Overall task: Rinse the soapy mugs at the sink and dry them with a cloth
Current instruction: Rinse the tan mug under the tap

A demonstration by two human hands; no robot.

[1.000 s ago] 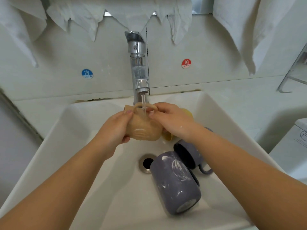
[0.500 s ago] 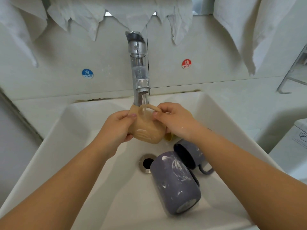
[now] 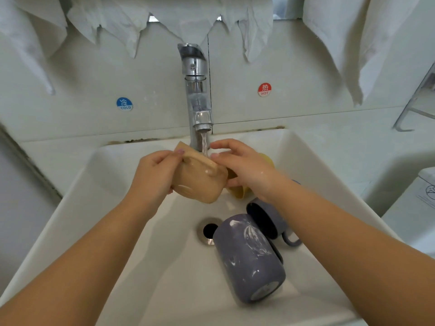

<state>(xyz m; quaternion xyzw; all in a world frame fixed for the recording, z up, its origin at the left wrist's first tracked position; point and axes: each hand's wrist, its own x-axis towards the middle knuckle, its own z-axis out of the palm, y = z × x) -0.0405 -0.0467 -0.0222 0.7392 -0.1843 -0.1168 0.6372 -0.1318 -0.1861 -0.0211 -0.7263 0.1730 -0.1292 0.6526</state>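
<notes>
From the head camera, the beige mug (image 3: 199,182) is held tilted under the running tap (image 3: 197,97), over the white sink (image 3: 113,208). The left hand (image 3: 154,177) grips its side, fingertips curled onto the rim; the right hand (image 3: 244,168) pinches the rim at the water stream. A yellow mug (image 3: 237,189) sits behind the right hand, and two soapy purple mugs (image 3: 249,257) lie on their sides beside the drain (image 3: 208,230). White cloths (image 3: 169,22) hang on the tiled wall above. Both forearms reach in from below.

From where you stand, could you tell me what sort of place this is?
Probably a bathroom or washroom: a white basin under a chrome tap, hot and cold stickers on the wall, cloths hanging above.
</notes>
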